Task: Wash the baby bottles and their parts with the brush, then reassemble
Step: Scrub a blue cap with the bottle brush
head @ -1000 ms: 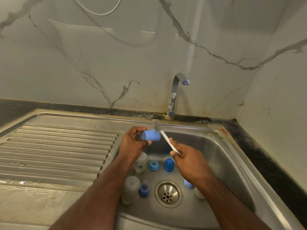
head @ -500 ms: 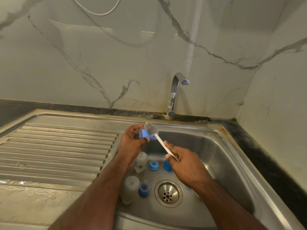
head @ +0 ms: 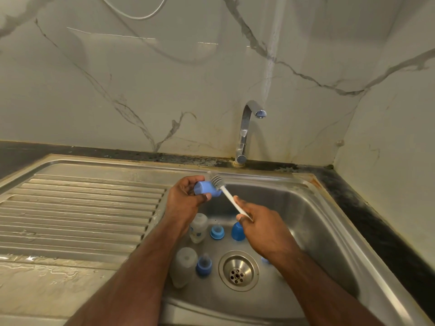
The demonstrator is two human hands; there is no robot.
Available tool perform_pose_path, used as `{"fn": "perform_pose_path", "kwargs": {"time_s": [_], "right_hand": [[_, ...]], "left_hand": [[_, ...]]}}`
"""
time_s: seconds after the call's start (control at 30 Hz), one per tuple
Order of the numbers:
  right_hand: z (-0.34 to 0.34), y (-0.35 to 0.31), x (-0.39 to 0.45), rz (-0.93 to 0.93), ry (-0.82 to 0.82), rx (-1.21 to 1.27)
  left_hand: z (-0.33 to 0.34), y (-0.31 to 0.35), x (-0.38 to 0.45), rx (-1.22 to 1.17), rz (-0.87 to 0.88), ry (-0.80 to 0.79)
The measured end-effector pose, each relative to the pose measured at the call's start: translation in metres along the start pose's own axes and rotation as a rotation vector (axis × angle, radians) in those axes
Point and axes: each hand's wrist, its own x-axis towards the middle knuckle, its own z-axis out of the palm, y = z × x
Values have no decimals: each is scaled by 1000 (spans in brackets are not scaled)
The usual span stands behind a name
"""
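Two bottles (head: 188, 262), sink (head: 329, 220), three teats

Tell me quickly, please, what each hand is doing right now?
Left hand: fingers curled round the blue cap, holding it.
Right hand: fingers gripping the white handle of the brush, bristles against the cap.

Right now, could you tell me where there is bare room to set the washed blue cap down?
The ribbed draining board left of the left hand is bare. The basin's right slope, beyond the right hand, is bare too. Around the drain it is crowded with bottles and blue parts.
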Motion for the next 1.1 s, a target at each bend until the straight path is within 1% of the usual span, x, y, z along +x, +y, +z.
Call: {"fn": "perform_pose_path", "kwargs": {"time_s": [0.07,0.2,0.37,0.5,0.63,0.77,0.93,1.1], "right_hand": [[-6,6,5,33,39,-6],[-3,-1,-5,-26,-24,52],[-5,2,3,13,17,34],[-1,0,-4,-42,-25,48],[-5,7,5,14,23,45],[1,0,-4,-49,-26,63],[-7,9,6,24,18,45],[1,3,-3,-32,-22,80]], "left_hand": [[0,1,1,16,3,-3],[1,2,2,22,28,6],[2,1,1,41,20,-29],[3,-1,2,26,10,12],[2,1,0,22,13,-8],[2,2,0,11,19,-12],[1,5,-3,29,17,-4],[3,5,-2,-30,14,3]]}}
